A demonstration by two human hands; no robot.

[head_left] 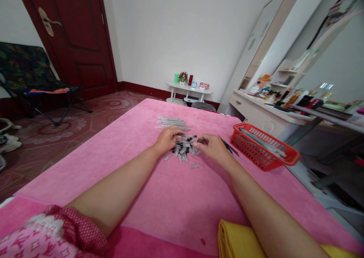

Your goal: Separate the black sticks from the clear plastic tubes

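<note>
A loose pile of small clear and black pen caps [185, 149] lies on the pink cloth [170, 197] between my hands. My left hand [168, 139] is at the pile's left edge with curled fingers, thumb close to the fingertips. At the pile's right side is my right hand [212, 148], its fingers also bent in and the thumb tip near the caps. What either hand pinches is too small to make out. Behind my left hand, several translucent pen barrels [172, 121] lie side by side. A few thin black sticks [231, 147] rest right of my right hand.
A red plastic basket [263, 163] holding long greyish sticks stands on the right. Folded yellow cloth [239, 241] lies at the near edge under my right forearm. Beyond are a white side table [189, 86], a cluttered dresser [273, 110] and a folding chair [31, 80].
</note>
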